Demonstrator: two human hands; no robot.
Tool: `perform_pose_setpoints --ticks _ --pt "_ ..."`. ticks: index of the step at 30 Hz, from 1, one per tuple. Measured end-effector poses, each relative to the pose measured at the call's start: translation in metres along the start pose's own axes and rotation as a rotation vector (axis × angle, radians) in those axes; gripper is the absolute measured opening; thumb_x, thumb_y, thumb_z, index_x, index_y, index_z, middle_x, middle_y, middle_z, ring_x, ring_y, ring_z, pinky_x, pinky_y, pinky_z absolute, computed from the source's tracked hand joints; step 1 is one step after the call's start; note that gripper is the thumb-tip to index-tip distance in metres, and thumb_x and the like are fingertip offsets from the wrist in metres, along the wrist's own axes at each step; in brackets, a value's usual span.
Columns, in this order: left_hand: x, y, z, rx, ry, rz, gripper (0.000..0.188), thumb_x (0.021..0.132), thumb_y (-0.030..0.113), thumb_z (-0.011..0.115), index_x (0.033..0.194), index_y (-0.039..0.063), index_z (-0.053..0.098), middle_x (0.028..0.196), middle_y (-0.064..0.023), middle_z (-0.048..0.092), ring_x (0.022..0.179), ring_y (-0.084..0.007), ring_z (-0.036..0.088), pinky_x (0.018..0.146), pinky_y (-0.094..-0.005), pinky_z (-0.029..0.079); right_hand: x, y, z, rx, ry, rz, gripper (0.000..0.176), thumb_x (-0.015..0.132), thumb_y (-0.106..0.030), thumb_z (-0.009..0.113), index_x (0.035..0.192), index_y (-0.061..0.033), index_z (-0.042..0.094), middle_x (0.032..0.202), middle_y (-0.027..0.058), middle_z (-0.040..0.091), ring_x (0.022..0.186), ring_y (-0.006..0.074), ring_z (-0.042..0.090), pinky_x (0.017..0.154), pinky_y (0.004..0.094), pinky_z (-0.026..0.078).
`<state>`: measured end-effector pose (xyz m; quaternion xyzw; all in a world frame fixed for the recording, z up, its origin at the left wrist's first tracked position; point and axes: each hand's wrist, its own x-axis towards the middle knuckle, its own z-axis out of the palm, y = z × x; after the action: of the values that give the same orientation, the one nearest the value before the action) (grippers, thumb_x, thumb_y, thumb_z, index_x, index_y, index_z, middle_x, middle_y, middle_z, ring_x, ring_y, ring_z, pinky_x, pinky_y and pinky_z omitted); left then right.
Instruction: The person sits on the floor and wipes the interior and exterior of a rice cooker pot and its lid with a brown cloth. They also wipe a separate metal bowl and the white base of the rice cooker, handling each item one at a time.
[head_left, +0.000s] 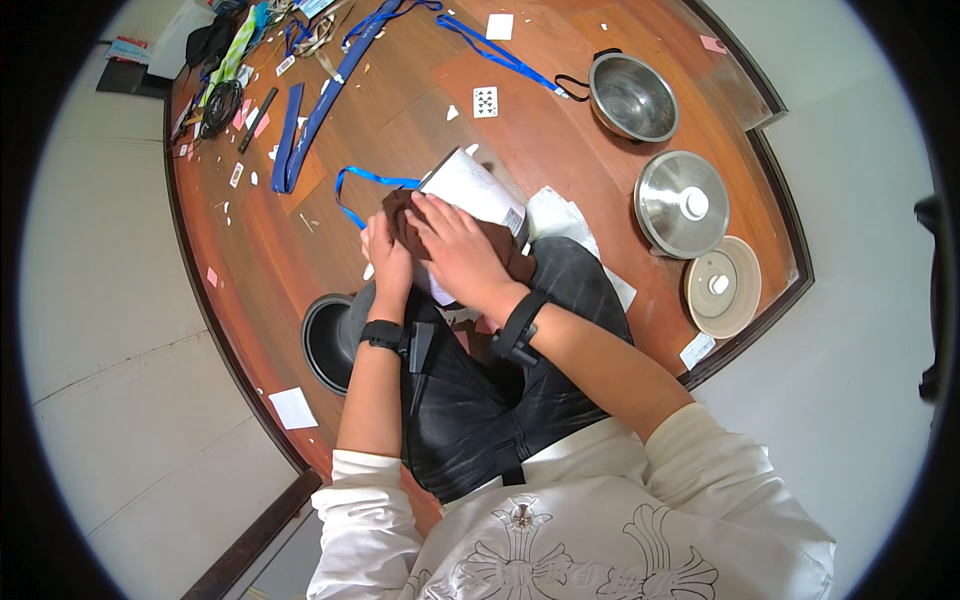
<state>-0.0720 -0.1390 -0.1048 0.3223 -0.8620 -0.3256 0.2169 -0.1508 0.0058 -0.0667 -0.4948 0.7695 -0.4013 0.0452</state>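
A dark brown cloth (514, 246) is draped over a white cylindrical body (476, 184), which looks like a small appliance housing lying tilted between my knees. My right hand (461, 251) rests on the cloth with its fingers lying flat along it. Close by on the left, my left hand (391, 251) holds the cloth's edge, its fingertips partly hidden. Under the cloth, the lower part of the white body shows near my lap. A blue lanyard (375, 178) runs out from behind the body.
At my left knee sits a dark pot (326, 345). To the right are a steel bowl (634, 97), a lidded steel pot (681, 204) and a beige lidded pot (739, 300). White paper (562, 214) lies by my right knee. Cables (221, 109), straps (322, 112) and paper scraps litter the far left floor.
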Motion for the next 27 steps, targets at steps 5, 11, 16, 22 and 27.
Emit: perform_pose_setpoints --ticks 5,11,16,22,27 --pt "0.006 -0.008 0.000 0.042 -0.039 -0.026 0.026 0.100 0.033 0.060 0.102 0.006 0.062 0.094 -0.0099 0.057 0.098 -0.0323 0.049 0.093 -0.0424 0.037 0.004 0.042 0.001 -0.088 0.107 -0.001 0.056 0.087 -0.015 0.068 0.139 -0.0004 0.051 0.148 0.0208 0.048 0.136 0.0374 0.047 0.112 0.0448 0.039" --pt "0.006 -0.009 -0.003 0.040 0.018 -0.037 0.029 0.099 0.035 0.060 0.101 0.006 0.062 0.097 -0.0098 0.057 0.097 -0.0315 0.049 0.091 -0.0430 0.037 -0.001 0.116 -0.005 0.277 -0.010 0.806 0.041 0.102 -0.033 0.050 0.117 0.0012 0.066 0.119 0.0301 0.064 0.113 0.0464 0.059 0.096 0.0476 0.048" --pt "0.004 -0.004 0.000 0.045 -0.001 0.045 0.031 0.099 0.036 0.060 0.104 0.006 0.062 0.102 -0.0108 0.059 0.100 -0.0333 0.051 0.093 -0.0443 0.037 -0.032 0.132 -0.009 0.176 0.105 0.626 0.039 0.103 -0.033 0.049 0.114 0.0013 0.066 0.108 0.0282 0.068 0.105 0.0481 0.062 0.092 0.0491 0.049" --pt "0.006 -0.006 0.002 0.114 0.040 -0.004 0.032 0.099 0.037 0.059 0.106 0.007 0.063 0.107 -0.0123 0.061 0.104 -0.0353 0.053 0.095 -0.0466 0.037 -0.027 0.072 -0.084 0.667 0.165 0.908 0.046 0.106 -0.036 0.050 0.114 0.0075 0.062 0.108 0.0189 0.068 0.102 0.0254 0.064 0.088 0.0375 0.049" --pt "0.004 -0.006 0.002 0.120 0.057 0.018 0.031 0.100 0.038 0.058 0.107 0.008 0.064 0.109 -0.0123 0.062 0.104 -0.0360 0.053 0.094 -0.0483 0.038 0.015 0.009 -0.155 1.225 0.235 0.549 0.048 0.105 -0.032 0.056 0.142 -0.0018 0.049 0.133 0.0093 0.058 0.122 0.0179 0.055 0.103 0.0307 0.045"
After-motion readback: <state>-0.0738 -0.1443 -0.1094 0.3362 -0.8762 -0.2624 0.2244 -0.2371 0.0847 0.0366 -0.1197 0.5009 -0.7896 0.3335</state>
